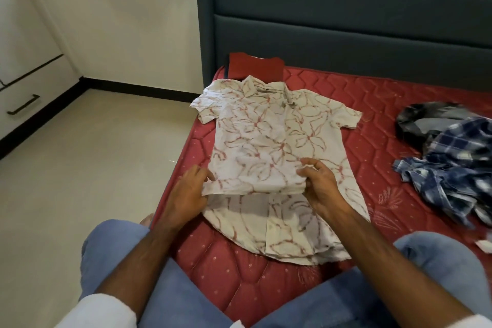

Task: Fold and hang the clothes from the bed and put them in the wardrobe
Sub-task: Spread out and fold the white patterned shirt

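Observation:
A white short-sleeved shirt with a red floral print [271, 136] lies spread on the red mattress [372, 93], collar toward the headboard. Its lower part is lifted off the bed across the middle. My left hand [190, 192] pinches the shirt's left edge. My right hand [320, 184] grips the cloth near the button line. Beyond the collar lies a folded dark red garment [255, 65]. A crumpled blue plaid shirt [450, 168] and a dark grey garment [428, 117] are heaped at the right.
A dark grey padded headboard [346, 8] rises behind the bed. Beige floor [93, 154] lies to the left, with white drawers and a black handle [22, 108] at the far left. My knees in blue trousers [111, 247] flank the mattress corner.

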A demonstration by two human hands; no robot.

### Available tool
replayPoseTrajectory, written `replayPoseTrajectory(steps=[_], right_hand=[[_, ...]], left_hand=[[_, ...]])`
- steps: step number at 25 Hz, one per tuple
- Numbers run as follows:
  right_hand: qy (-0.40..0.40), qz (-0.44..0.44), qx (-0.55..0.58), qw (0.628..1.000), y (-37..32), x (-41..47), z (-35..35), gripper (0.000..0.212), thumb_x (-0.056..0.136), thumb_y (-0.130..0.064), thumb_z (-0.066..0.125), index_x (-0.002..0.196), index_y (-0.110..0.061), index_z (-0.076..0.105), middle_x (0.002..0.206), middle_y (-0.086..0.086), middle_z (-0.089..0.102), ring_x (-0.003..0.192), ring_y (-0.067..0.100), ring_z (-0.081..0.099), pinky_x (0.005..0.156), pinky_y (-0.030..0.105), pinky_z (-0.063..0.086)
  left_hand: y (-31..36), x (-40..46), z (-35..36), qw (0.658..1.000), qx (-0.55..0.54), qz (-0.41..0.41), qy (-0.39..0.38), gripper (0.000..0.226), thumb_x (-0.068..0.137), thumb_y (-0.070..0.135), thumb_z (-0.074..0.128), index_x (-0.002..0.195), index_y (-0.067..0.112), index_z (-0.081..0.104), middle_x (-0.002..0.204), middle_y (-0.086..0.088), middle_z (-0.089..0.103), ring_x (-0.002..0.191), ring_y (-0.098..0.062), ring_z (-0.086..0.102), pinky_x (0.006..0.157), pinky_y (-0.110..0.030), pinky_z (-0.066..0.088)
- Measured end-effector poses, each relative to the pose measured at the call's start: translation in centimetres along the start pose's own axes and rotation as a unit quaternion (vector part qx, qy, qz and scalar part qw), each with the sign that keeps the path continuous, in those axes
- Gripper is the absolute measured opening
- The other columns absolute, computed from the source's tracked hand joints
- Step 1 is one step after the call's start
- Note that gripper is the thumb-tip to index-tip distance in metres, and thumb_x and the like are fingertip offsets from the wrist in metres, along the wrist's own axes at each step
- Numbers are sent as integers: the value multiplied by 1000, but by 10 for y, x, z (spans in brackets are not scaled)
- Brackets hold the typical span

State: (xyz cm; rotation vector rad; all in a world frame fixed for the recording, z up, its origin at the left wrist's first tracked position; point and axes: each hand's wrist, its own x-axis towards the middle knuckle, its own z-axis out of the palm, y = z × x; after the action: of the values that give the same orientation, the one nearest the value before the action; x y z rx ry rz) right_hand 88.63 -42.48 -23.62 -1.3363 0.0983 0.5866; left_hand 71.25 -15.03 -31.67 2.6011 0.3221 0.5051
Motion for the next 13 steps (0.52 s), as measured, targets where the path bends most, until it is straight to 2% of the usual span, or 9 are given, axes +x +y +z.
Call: replayPoseTrajectory(steps=[2,4,6,8,9,11,13], right_hand=[[19,32,-33,999,10,-5,-13,42,84,11,67,116,-16,63,78,6,63,58,14,59,45,24,48],[12,78,-55,995,20,-12,-18,52,85,10,71,127,-14,52,105,14,70,84,23,70,59,31,58],[-10,131,-88,987,30,-20,-21,61,83,7,76,131,-14,44,116,19,66,92,25,69,67,34,57],[-36,159,-136,977,37,-27,-23,64,82,5,78,132,-15,43,117,17,65,92,22,68,64,31,55],[-50,164,-159,972,40,-28,-24,58,83,2,79,129,-12,47,116,14,67,94,22,68,63,31,55],[-78,150,-209,963,44,-30,-24,44,84,-6,81,123,-3,60,110,11,73,93,21,71,61,29,56],[-99,115,-264,952,45,-31,-21,35,85,-16,81,115,-2,68,97,8,75,81,18,71,59,24,55]], left_hand=[[10,1,-14,996,61,54,-22,26,74,18,64,99,20,58,96,1,53,86,-27,57,65,-44,51],[17,-1,-29,980,143,130,-53,22,71,27,59,91,21,54,91,-1,53,77,-29,57,57,-40,48],[17,-14,-38,952,227,173,-112,29,64,20,72,86,24,53,89,2,54,73,-26,55,55,-33,40],[11,-30,-44,938,269,158,-152,37,62,24,82,85,28,53,89,6,55,74,-21,56,57,-31,36],[8,-37,-47,939,272,142,-157,37,64,28,84,85,29,53,89,8,56,74,-19,57,57,-30,35],[6,-47,-51,947,257,93,-170,29,76,33,77,86,32,50,91,11,58,80,-17,59,61,-29,33],[3,-51,-54,946,256,64,-187,18,89,39,63,92,33,46,99,13,59,90,-16,59,68,-31,36]])
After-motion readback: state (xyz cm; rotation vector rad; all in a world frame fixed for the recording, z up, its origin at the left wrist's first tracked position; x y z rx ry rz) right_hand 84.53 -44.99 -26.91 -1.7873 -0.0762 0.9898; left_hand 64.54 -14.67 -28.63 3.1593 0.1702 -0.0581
